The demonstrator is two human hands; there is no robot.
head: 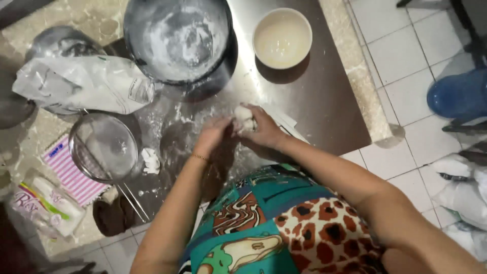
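Together, both hands clamped on white dough lump (244, 117), left hand (212, 134), right hand (264, 131), seemingly above floured steel table (324, 96)

Views: one only — the head camera, so no second view shares the scene.
Position: above the person's own chest, over the near edge of the steel worktop (324, 96).
Direction: steeply down and slightly forward — the patterned clothing fills the bottom, the worktop's far edge is cut off at the top.
Nearness: close; both forearms run in from the bottom corners and the hands meet near mid-frame.
Coverage: the worktop's right edge and near right corner show, with white floor tiles (406, 61) beyond; the left side runs out of frame.
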